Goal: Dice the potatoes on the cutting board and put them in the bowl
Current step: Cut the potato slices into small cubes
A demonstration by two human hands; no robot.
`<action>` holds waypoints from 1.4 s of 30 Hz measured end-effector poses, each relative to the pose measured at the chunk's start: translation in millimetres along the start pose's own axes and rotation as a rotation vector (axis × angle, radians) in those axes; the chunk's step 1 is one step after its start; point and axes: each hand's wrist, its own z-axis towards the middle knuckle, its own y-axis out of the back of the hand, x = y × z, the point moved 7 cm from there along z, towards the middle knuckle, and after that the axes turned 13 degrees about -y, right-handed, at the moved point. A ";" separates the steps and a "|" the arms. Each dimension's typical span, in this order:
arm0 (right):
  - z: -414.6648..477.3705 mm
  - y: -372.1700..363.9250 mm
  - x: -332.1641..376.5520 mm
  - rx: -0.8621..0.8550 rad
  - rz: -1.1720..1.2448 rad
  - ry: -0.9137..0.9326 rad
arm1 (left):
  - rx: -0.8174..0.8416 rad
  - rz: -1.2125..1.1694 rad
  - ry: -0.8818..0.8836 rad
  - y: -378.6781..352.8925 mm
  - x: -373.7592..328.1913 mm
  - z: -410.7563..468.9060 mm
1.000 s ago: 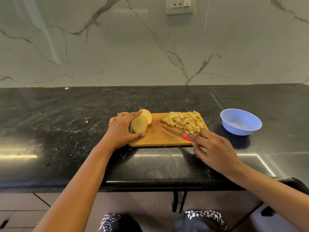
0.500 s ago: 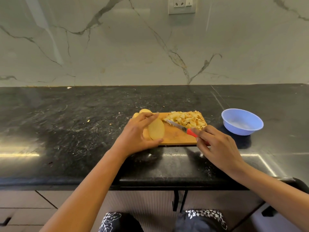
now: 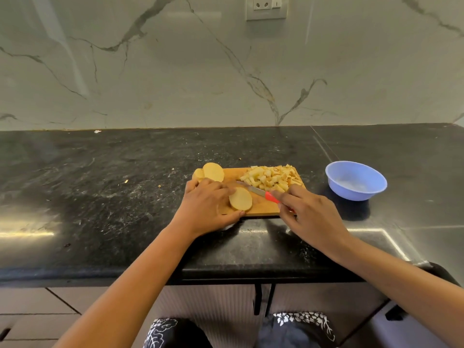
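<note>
1. Left hand (image 3: 208, 207) sits over the near-left corner of the board (image 3: 263, 209). Fingers above and thumb below are curled round a potato slice (image 3: 240, 199), cut face toward the camera. Can't tell if the slice touches the board.
2. Right hand (image 3: 308, 214) is wrapped round the knife (image 3: 261, 193) by its red handle. The blade runs left and away across the board, tip just behind the held slice, close to the left fingers.
3. Dice pile (image 3: 272, 178) is on the far-right part of the board, just behind the blade.
4. Two more slices (image 3: 213, 172) are at the far-left corner, behind the left hand.
5. Blue bowl (image 3: 356, 180) is on the counter (image 3: 125, 197) right of the board, near but not touching.
6. In the way: the left hand hides the near-left board corner, and the right hand hides the near-right corner and most of the handle.
7. Around: crumbs (image 3: 126, 181) on the black counter, marble wall (image 3: 175, 71) with a socket (image 3: 266, 7), and cabinet handles (image 3: 257, 300) below the edge.
</note>
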 end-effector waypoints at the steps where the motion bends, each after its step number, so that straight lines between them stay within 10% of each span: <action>1: 2.4 -2.3 4.4 0.003 -0.014 0.004 | -0.001 -0.005 0.007 0.0 0.4 -1.3; 42: 29.6 4.5 20.0 0.144 -0.095 -0.118 | -0.092 -0.188 -0.036 -1.8 -11.5 7.3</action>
